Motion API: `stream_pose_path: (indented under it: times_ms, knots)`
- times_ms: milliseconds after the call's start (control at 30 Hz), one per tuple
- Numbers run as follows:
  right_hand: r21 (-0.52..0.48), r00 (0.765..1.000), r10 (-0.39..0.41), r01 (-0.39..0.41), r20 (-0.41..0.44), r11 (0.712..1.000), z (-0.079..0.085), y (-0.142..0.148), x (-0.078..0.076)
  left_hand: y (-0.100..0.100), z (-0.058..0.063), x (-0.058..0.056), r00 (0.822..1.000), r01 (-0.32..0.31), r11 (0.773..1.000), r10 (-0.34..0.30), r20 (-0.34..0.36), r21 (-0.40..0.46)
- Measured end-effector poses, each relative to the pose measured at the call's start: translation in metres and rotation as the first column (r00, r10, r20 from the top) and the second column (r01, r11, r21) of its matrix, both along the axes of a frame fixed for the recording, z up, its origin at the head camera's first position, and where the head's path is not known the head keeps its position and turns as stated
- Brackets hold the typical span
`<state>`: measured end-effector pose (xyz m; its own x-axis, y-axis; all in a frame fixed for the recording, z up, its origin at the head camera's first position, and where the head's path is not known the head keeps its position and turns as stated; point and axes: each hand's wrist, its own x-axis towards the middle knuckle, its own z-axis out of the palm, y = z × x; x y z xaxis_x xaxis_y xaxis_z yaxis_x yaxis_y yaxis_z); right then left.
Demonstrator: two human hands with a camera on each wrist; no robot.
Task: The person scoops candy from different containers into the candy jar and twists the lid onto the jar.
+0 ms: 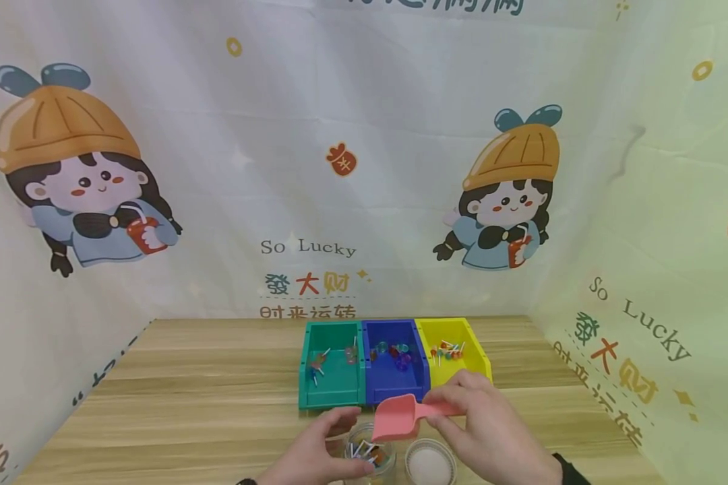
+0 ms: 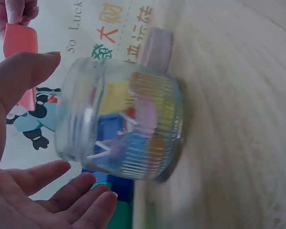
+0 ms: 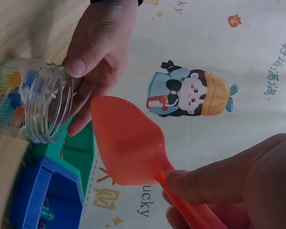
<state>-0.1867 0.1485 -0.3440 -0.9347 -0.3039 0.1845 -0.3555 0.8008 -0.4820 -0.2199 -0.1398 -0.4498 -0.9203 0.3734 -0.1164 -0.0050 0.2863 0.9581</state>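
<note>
A pink plastic scoop (image 1: 396,417) hangs over the jar's far right edge, its handle pinched between the thumb and fingers of my right hand (image 1: 485,424). In the right wrist view no candy shows on the scoop. Below it a clear ribbed glass jar (image 2: 128,121) stands upright on the table, partly filled with tiny colourful lollipops (image 1: 367,451) on white sticks. My left hand (image 1: 321,451) is spread around the jar's left side. The left wrist view has its thumb and relaxed fingers near the rim, a little apart from the glass.
Beyond the jar, a green bin (image 1: 332,403), a blue bin (image 1: 394,397) and a yellow bin (image 1: 445,333) stand side by side, each with several small candy-like pieces. A round whitish lid (image 1: 431,465) lies right of the jar. Printed cloth (image 1: 400,215) hangs behind the wooden table (image 1: 218,391).
</note>
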Motion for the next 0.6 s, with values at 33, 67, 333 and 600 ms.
stream_pose_path:
  times_ms: [33,67,333,600]
  knots:
    - [-0.006,1.0,-0.009,0.009,-0.012,1.0,0.0,-0.001,0.0,-0.001,0.002,-0.001,1.0,-0.001,1.0,0.001,-0.014,0.002]
    - [-0.017,1.0,-0.021,0.02,-0.023,1.0,0.0,-0.002,-0.001,-0.003,0.004,-0.002,1.0,-0.005,1.0,0.005,-0.029,-0.002]
    - [-0.112,0.987,-0.097,0.082,-0.13,0.99,0.001,-0.005,-0.007,-0.011,0.023,-0.007,0.979,-0.094,0.995,0.097,-0.181,0.028]
    - [-0.143,0.971,-0.147,0.121,-0.187,0.982,0.005,-0.006,-0.019,-0.022,0.039,-0.017,0.914,-0.299,0.952,0.305,-0.268,0.063]
